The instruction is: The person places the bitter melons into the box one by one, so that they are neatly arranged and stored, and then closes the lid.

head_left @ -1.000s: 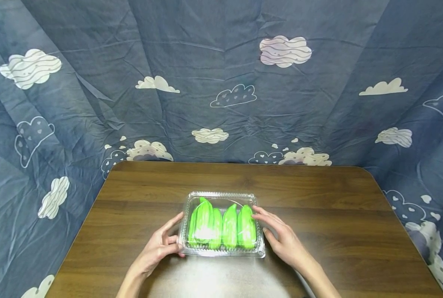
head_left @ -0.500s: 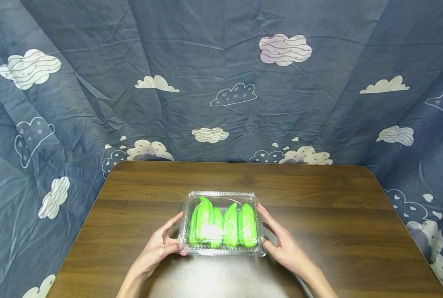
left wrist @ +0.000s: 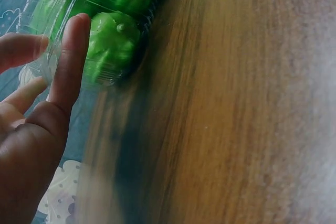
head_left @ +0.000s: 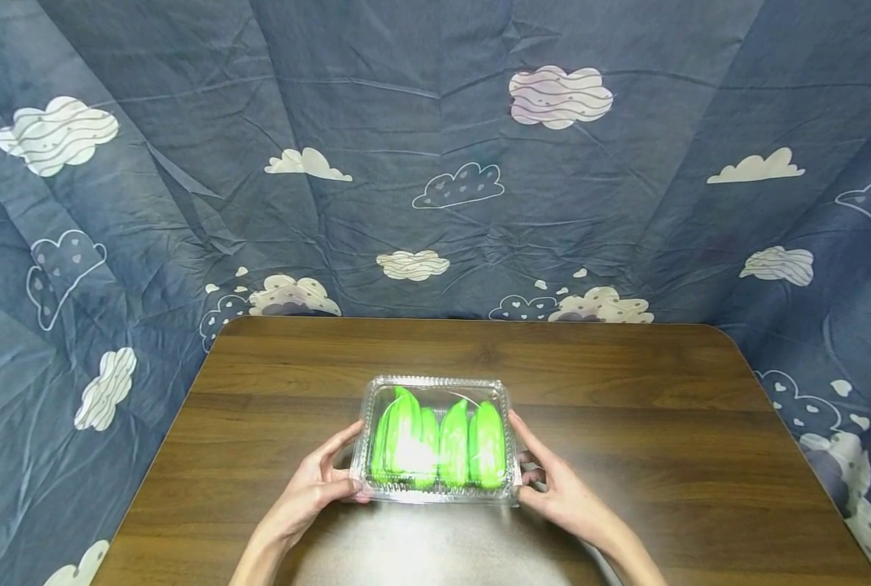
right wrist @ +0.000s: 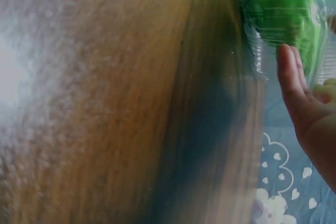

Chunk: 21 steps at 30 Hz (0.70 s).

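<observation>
A clear plastic clamshell box (head_left: 439, 391) with its lid down is held level at the middle of the table. Inside lie several glossy bright green pieces (head_left: 453, 443), long and tapered to a tip at the far end. They look like toy vegetables; their exact kind is unclear. My left hand (head_left: 309, 488) grips the box's left rim, thumb at the near corner and fingers along the side. At the right rim, my right hand (head_left: 563, 492) holds the box the same way. In the left wrist view the thumb (left wrist: 73, 64) lies against the clear rim.
A brown wood-grain table (head_left: 626, 382) with rounded far corners lies beneath the box. Bright glare falls on its near part. A dark blue curtain (head_left: 377, 220) printed with clouds hangs behind the table and along both sides.
My right hand has moved from fingers resting on the lid's right edge to gripping the right rim. The left hand and the box have barely moved.
</observation>
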Motion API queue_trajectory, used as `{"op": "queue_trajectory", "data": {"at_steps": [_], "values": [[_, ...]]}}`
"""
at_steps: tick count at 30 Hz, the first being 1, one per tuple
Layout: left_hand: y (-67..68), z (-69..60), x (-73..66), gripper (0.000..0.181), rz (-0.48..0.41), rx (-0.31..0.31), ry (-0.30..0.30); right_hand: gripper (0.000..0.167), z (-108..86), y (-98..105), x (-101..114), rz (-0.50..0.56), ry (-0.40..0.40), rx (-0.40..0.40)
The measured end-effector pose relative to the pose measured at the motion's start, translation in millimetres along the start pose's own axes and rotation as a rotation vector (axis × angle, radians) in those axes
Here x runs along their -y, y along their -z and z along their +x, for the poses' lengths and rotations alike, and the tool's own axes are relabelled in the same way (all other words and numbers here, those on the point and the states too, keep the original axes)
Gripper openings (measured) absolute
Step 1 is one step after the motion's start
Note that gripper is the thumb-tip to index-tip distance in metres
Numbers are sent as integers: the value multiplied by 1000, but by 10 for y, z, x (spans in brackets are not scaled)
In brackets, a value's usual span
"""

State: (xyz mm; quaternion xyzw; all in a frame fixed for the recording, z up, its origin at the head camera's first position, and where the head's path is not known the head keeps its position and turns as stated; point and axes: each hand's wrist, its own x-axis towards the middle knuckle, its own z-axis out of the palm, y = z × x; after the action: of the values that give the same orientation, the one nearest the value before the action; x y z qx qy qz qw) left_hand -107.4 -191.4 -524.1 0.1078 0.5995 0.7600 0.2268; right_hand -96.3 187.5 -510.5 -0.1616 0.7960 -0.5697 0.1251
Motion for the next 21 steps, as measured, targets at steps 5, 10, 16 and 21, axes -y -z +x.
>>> {"op": "queue_trajectory", "data": {"at_steps": [5, 10, 16, 21], "values": [[5, 1, -5, 86, -11, 32, -2, 107, -2, 15, 21, 121, -28, 92], [-3, -6, -3, 88, -41, 68, -1, 107, -1, 15, 8, 275, 13, 157], [-3, 19, 10, 88, -39, 79, -8, 105, -5, 2, -27, 335, 44, 163], [0, 28, -11, 89, -41, 90, -15, 106, 12, -1, -45, 333, 47, 169]]}}
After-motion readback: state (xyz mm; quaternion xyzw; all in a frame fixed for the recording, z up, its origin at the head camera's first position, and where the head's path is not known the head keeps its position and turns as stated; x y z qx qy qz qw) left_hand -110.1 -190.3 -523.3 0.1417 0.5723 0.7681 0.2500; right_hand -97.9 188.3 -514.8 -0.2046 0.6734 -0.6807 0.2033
